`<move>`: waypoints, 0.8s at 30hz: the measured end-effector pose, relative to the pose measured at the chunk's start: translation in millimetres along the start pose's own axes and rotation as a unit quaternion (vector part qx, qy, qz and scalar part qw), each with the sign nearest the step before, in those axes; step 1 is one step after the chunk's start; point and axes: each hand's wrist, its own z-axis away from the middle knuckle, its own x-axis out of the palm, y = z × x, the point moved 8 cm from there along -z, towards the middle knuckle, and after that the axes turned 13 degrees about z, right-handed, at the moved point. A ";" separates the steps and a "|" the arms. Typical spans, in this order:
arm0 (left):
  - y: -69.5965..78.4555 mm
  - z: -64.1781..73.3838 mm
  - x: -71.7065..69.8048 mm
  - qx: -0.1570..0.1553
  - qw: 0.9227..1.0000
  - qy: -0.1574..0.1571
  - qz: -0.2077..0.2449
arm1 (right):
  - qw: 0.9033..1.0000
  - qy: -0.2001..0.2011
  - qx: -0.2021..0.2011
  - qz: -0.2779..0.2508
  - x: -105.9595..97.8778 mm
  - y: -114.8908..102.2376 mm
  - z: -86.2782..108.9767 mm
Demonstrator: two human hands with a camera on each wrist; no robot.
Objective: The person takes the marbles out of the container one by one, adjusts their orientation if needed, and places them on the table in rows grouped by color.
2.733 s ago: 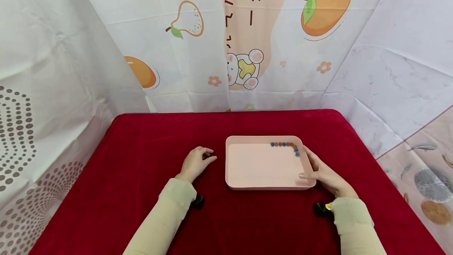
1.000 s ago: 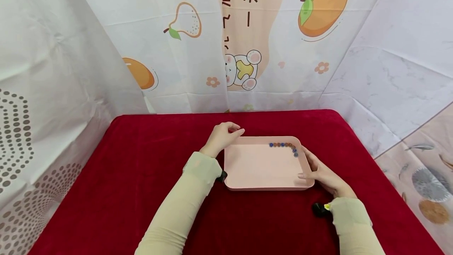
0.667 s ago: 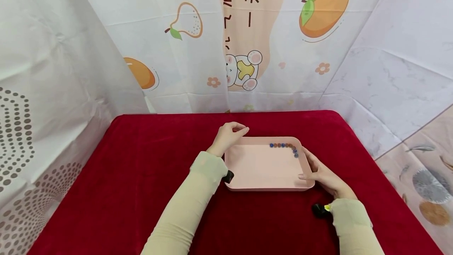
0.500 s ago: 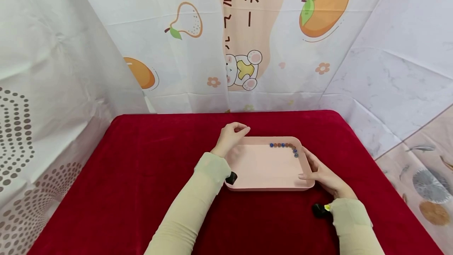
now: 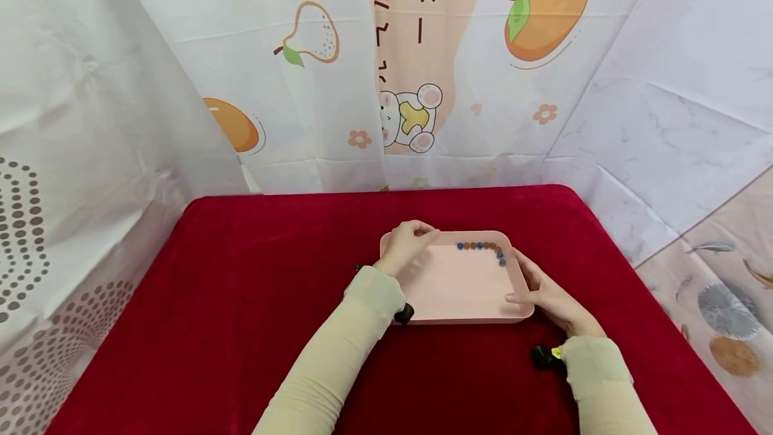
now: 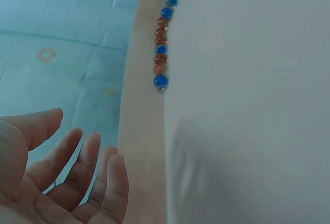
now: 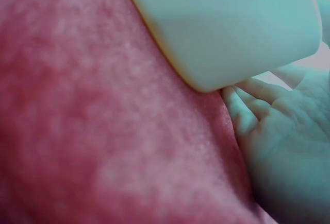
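A shallow pink tray (image 5: 459, 294) lies on the table. Along its back edge and round the far right corner runs a row of small blue and brown glass marbles (image 5: 474, 246), seen closely as shiny marbles (image 6: 161, 50) in the left wrist view. My left hand (image 5: 407, 247) hovers over the tray's back left part, left of the row. The left wrist view shows that hand (image 6: 77, 177) with loosely bent fingers and nothing visible between them. My right hand (image 5: 546, 294) grips the tray's right side, thumb inside; its fingers (image 7: 242, 113) lie against the outer wall.
A small dark marble-like thing (image 5: 357, 266) rests on the red cloth (image 5: 290, 247) left of the tray, partly behind the left wrist. A printed curtain (image 5: 338, 119) hangs behind the table. Black wrist cameras sit below both hands.
My left hand has moved right, from the small dark things on the cloth, past the tray's back left corner to over the tray. The right hand keeps its hold; the row looks unchanged.
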 end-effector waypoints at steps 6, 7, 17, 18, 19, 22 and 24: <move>-1.1 0.5 14.2 -0.001 0.999 -0.028 0.025 | 1.000 -0.001 0.013 0.017 0.0 0.2 -0.8; -0.4 0.3 15.2 -0.001 0.999 -0.028 0.019 | 1.000 -0.002 0.015 0.021 0.1 -0.2 -0.6; 3.7 -4.5 27.3 -0.007 0.999 -0.044 -0.013 | 0.998 0.002 0.042 0.046 -0.1 -3.1 12.4; 3.9 -5.4 28.4 -0.007 0.999 -0.046 -0.015 | 0.998 0.001 0.046 0.047 -0.3 -2.8 13.4; 3.9 -6.4 29.7 -0.008 0.999 -0.047 -0.017 | 0.998 0.000 0.047 0.048 -0.3 -2.7 14.3; 4.0 -8.8 34.1 -0.011 0.998 -0.051 -0.024 | 0.998 -0.004 0.046 0.045 0.2 -1.5 16.3; 3.6 -10.2 37.9 -0.013 0.998 -0.056 -0.022 | 0.998 -0.005 0.050 0.042 1.2 0.1 17.3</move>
